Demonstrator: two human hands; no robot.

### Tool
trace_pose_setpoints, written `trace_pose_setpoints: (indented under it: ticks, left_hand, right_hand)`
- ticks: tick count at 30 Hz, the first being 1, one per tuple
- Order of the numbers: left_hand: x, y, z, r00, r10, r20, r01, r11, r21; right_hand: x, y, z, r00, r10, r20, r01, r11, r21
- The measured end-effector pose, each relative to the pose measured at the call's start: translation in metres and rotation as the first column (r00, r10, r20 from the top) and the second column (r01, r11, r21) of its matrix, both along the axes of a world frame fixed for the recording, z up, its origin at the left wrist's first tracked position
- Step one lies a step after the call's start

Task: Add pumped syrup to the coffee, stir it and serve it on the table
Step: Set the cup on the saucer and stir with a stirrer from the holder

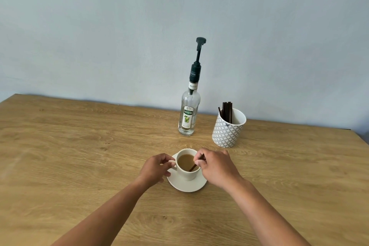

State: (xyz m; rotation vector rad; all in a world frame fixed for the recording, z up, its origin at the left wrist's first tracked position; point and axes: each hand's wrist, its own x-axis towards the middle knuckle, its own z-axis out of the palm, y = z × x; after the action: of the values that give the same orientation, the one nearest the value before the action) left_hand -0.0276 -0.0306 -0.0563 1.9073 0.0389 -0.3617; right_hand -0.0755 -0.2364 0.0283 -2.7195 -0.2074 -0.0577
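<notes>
Right hand pinches stirrer in coffee — left hand grips cup handle.

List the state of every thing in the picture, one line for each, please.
White ceramic cup: upright on saucer, holds milky coffee.
White round saucer: flat on table.
Thin dark stir stick: tilted, tip in coffee.
Clear glass syrup bottle: upright, pump raised, nearly empty.
Patterned white holder: upright, holds dark sticks.
Left hand: grip on cup handle.
Right hand: pinching stick.

Cream ceramic cup of light-brown milky coffee; at 1 o'clock, white holder with grey lattice pattern; wood-grain oak tabletop; black-pumped clear bottle.
</notes>
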Motion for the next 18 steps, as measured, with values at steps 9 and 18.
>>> trace_pose_setpoints:
  ticks: [9,18]
  left_hand:
    - [0.0001,0.0002,0.0001,1.000,-0.005,0.007,0.005,1.000,0.010]
    - [-0.0001,-0.0002,0.0003,1.000,-0.001,0.002,0.001,1.000,0.009]
  right_hand:
    - [0.0015,0.0030,0.0005,0.999,-0.027,0.019,0.028,0.999,-0.032]
    - [0.0005,0.0039,0.0016,1.000,-0.009,-0.030,0.011,0.998,0.062]
